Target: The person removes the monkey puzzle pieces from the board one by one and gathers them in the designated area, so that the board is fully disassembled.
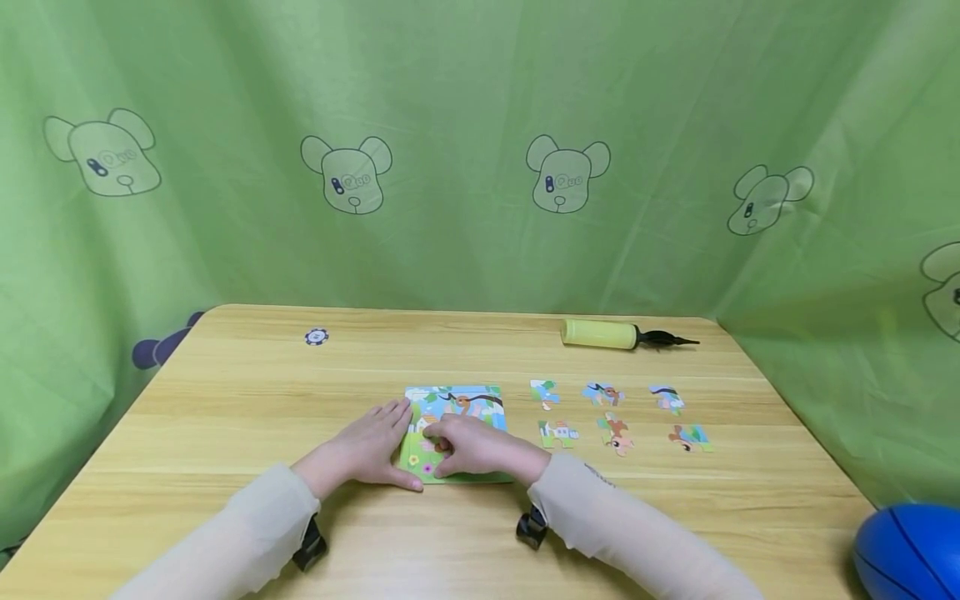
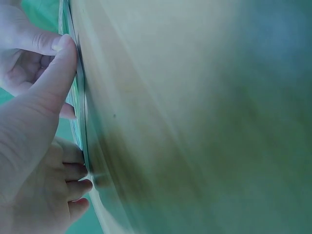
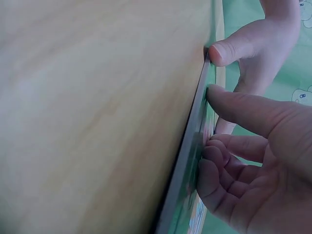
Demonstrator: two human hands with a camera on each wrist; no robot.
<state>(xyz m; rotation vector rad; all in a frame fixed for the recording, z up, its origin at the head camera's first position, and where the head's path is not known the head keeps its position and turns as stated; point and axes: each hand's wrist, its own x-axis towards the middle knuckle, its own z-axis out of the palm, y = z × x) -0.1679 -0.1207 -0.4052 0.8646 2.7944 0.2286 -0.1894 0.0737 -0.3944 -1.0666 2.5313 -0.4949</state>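
A picture-puzzle board [image 1: 417, 446] lies flat near the middle of the wooden table [image 1: 337, 400], where the person's right hand [image 1: 476, 446] touches its face with bent fingers, though whether they pinch a piece cannot be told. The left hand [image 1: 375, 444] rests along its left edge, fingers nearly straight and thumb spread, gripping nothing. Right of the board lie six loose pieces [image 1: 558, 432], with a yellow-and-black pump [image 1: 600, 334] beyond them, a chip [image 1: 317, 337] at far left and a blue ball [image 1: 911, 550] at near right.
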